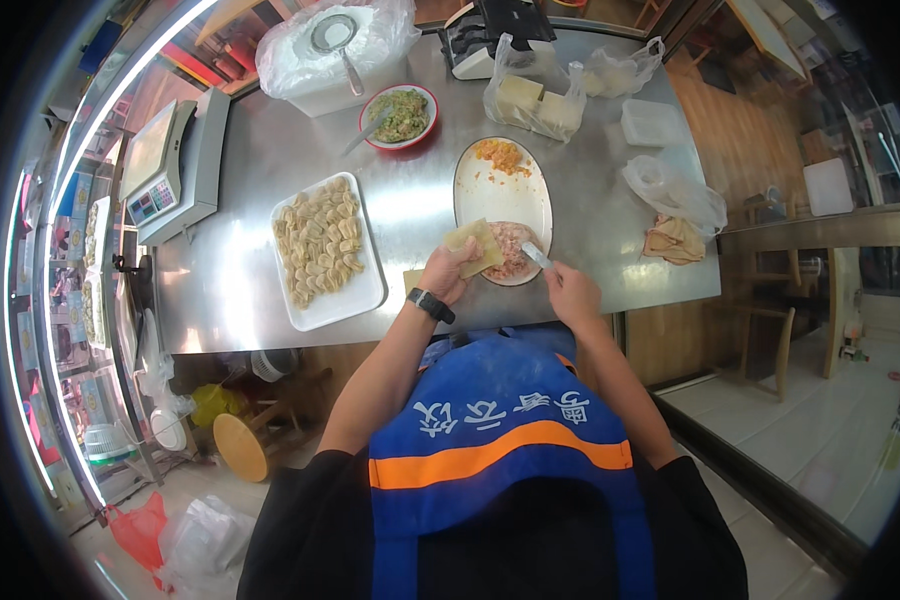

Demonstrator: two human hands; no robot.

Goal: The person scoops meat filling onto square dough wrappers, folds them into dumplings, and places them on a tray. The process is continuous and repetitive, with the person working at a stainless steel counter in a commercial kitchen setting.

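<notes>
My left hand [448, 276] is closed on a pale yellow, square wonton wrapper [482, 242], held over the left rim of an oval white plate [523, 200]. In my right hand [574, 296] is a small flat spatula [536, 255], its blade at the edge of the pink minced meat [507, 262]. That mince sits at the near end of the plate; chopped orange filling [500, 154] lies at the far end. Beside my left wrist another yellow wrapper piece [411, 279] shows, partly hidden. To the left, folded wontons [318, 240] fill a white tray [370, 300] in rows.
Beyond the plate stand a red-rimmed bowl [432, 115] of green filling with a spoon, and a plastic-covered tub [310, 95] with a strainer on top. Bagged wrappers [525, 100], a clear box [653, 123] and a plastic bag [675, 195] lie right. A scale [178, 175] stands left.
</notes>
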